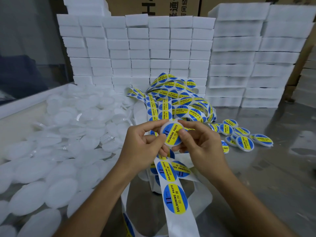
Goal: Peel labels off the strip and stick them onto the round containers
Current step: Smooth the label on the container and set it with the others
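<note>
Both hands meet over the middle of the tabletop (pixel 282 168), holding one round container (pixel 172 134) between them. The left hand (pixel 145 144) curls its fingers round the container's left edge, thumb on the rim. The right hand (pixel 200 142) grips the right side, its thumb (pixel 183 132) pressing on the blue and yellow label (pixel 171 133) that reads "SOLDERING PASTE" and covers the container's face.

Beneath the hands a label strip (pixel 174 194) runs toward the near edge, carrying more round labels on white backing. The strip seems caught under the left hand's lower fingers, though the hold is hidden. Just beyond the hands the rest of the strip lies in a loose tangled heap (pixel 179 100).

To the right, near the hands, a small cluster of labelled containers (pixel 239 134) lies on the shiny tabletop. To the left, a large pile of plain white containers (pixel 56 151) spreads from near to far. Stacks of white foam blocks (pixel 136 48) form a wall at the far side, with cardboard boxes (pixel 153 6) behind them.
</note>
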The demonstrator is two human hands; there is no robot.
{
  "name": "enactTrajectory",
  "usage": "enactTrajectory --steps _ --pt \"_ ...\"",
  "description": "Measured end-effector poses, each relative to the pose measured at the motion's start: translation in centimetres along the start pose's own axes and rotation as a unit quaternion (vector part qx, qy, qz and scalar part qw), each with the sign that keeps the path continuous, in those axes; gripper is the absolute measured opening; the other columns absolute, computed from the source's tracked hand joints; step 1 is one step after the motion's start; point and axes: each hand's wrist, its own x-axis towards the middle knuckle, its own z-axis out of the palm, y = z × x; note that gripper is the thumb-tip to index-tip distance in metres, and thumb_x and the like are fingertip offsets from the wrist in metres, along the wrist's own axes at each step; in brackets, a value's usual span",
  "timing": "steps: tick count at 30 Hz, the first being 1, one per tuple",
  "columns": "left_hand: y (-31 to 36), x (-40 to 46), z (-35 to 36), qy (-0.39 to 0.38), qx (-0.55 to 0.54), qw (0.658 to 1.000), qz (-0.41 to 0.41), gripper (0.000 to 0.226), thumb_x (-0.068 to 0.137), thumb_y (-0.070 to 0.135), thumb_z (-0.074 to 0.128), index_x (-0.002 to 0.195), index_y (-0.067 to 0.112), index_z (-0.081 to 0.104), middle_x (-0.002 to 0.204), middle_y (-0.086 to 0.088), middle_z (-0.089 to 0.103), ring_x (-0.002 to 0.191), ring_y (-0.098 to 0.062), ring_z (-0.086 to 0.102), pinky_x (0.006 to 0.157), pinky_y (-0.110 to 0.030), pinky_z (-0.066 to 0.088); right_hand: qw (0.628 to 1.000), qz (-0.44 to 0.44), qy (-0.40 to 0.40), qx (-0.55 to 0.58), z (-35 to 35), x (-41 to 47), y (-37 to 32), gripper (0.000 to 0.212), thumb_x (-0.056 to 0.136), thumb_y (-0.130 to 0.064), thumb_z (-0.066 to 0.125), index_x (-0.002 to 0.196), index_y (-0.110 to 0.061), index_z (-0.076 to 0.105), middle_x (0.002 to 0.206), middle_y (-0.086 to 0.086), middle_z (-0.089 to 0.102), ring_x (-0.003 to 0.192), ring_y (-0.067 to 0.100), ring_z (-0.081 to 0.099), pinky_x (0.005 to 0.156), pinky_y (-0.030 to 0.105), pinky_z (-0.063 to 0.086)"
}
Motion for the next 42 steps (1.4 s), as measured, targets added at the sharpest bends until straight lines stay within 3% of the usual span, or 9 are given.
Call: enactTrajectory --steps 5,15,18,21,25,31,35,38,42 --pt "0.0 0.0 -0.1 0.007 0.013 1.0 -0.011 0.033 0.088 -0.003 0.064 0.114 0.016 0.07 0.057 -0.009 0.065 0.045 -0.019 0.062 0.052 -0.023 0.053 0.968 -0.141 -0.013 -0.208 -0.1 -0.2 0.4 0.057 0.077 -0.017 0.084 0.128 -0.025 0.061 0.12 -0.003 0.057 0.099 0.006 0.058 0.069 0.017 0.05" --pt "0.0 -0.3 0.5 -0.009 0.033 0.999 -0.028 0.027 0.084 0.01 0.072 0.108 0.022 0.072 0.077 0.002 0.074 0.057 -0.02 0.07 0.056 -0.022 0.055 0.965 -0.123 -0.052 -0.224 -1.5 0.1 0.6 0.05 0.078 -0.031 0.079 0.124 -0.019 0.066 0.114 -0.007 0.066 0.102 0.009 0.063 0.075 0.027 0.055" --pt "0.1 -0.4 0.3 0.002 0.044 0.999 0.007 0.019 0.085 0.012 0.072 0.097 0.027 0.073 0.076 0.001 0.074 0.063 -0.015 0.071 0.059 -0.023 0.056 0.978 -0.095 0.026 -0.185 -2.3 0.6 0.7 0.032 0.08 -0.042 0.061 0.106 -0.026 0.068 0.096 -0.013 0.071 0.088 0.008 0.065 0.071 0.021 0.053" --pt "0.1 -0.5 -0.3 -0.058 0.117 0.99 0.055 0.028 0.077 0.006 0.058 0.092 0.026 0.071 0.081 0.002 0.073 0.078 -0.014 0.072 0.072 -0.026 0.058 0.966 -0.049 0.211 -0.139 -4.7 1.9 2.1 0.01 0.085 -0.041 0.059 0.085 -0.033 0.065 0.08 -0.01 0.07 0.072 0.009 0.066 0.063 0.016 0.049" --pt "0.0 -0.6 -0.6 -0.135 0.166 0.975 0.054 0.032 0.063 0.005 0.044 0.082 0.014 0.067 0.082 0.007 0.072 0.087 -0.008 0.068 0.071 -0.013 0.049 0.907 0.049 0.36 -0.214 -9.5 2.9 5.6 0.026 0.089 -0.044 0.066 0.095 -0.02 0.066 0.098 0.003 0.068 0.089 0.019 0.066 0.079 0.035 0.053" --pt "-0.6 -0.5 -1.1 -0.149 0.207 0.967 0.023 0.038 0.063 -0.002 0.038 0.073 0.03 0.057 0.094 0.015 0.07 0.089 -0.023 0.068 0.064 -0.038 0.054 0.851 0.123 0.327 -0.393 -11.9 2.9 9.0 0.02 0.089 -0.032 0.068 0.094 -0.013 0.064 0.107 0.01 0.063 0.097 0.031 0.058 0.074 0.032 0.035" --pt "-1.0 -0.3 -1.6 -0.189 0.251 0.949 -0.011 0.055 0.065 -0.02 0.035 0.074 0.033 0.049 0.103 0.012 0.068 0.112 -0.003 0.059 0.09 -0.018 0.046 0.833 0.178 0.27 -0.449 -12.4 3.2 9.4 0.017 0.093 -0.022 0.062 0.09 -0.01 0.073 0.098 0.018 0.069 0.09 0.039 0.061 0.069 0.035 0.04" --pt "-1.0 -0.2 -1.7 -0.193 0.311 0.931 -0.004 0.048 0.067 -0.018 0.039 0.075 0.027 0.052 0.104 0.011 0.065 0.109 -0.004 0.058 0.121 -0.025 0.016 0.817 0.199 0.184 -0.508 -12.5 3.1 9.8 0.023 0.095 -0.016 0.049 0.093 -0.007 0.069 0.112 0.016 0.064 0.111 0.038 0.055 0.09 0.045 0.043" --pt "-1.2 -0.1 -2.1 -0.161 0.394 0.904 0.032 0.037 0.073 -0.004 0.057 0.08 0.032 0.058 0.112 0.014 0.052 0.114 -0.007 0.046 0.106 -0.035 0.036 0.799 0.239 0.138 -0.534 -12.1 3.1 9.5 0.04 0.098 -0.024 0.042 0.135 -0.014 0.053 0.155 0.009 0.034 0.147 0.032 0.021 0.114 0.053 0.02"
